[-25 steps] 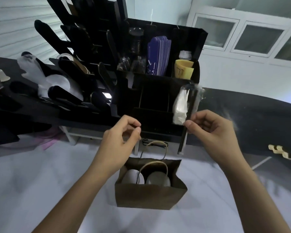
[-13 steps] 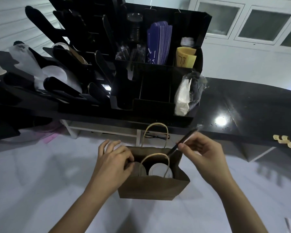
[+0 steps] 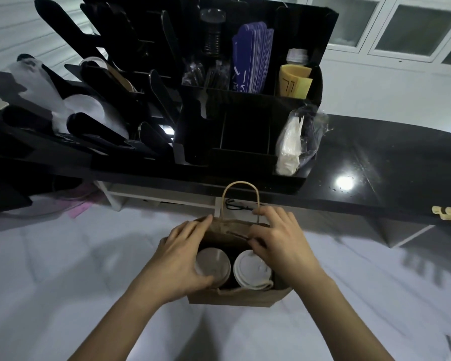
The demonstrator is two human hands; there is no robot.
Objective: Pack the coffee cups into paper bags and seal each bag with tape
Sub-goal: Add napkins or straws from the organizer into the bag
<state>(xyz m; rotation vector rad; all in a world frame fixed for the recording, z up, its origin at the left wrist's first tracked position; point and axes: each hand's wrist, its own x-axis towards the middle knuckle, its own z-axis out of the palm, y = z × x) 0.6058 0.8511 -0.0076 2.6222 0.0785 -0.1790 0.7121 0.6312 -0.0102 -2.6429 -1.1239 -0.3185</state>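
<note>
On the white surface point(image 3: 63, 282) just below the black counter point(image 3: 388, 157), a brown paper bag point(image 3: 232, 299) stands upright with its mouth open. Two coffee cups sit side by side inside it, a grey-lidded cup point(image 3: 214, 261) on the left and a white-lidded cup point(image 3: 253, 269) on the right, so the loading of this bag looks done. The left hand point(image 3: 179, 256) clasps the bag's left wall, fingers along the rim and thumb curled by the grey lid. The right hand point(image 3: 281, 238) pinches the far wall at the foot of its handle point(image 3: 241, 185), thumb inside and fingers over the rim. A thin dark stick point(image 3: 233, 233) – perhaps a straw – lies along that wall and ends at the thumb. I cannot tell whether it is gripped too.

What remains, as I judge it: fold the mouth shut and tape it. No tape roll is visible – the pale curled strips point(image 3: 448, 216) on the counter's right end may be tape, though that is unclear.
</note>
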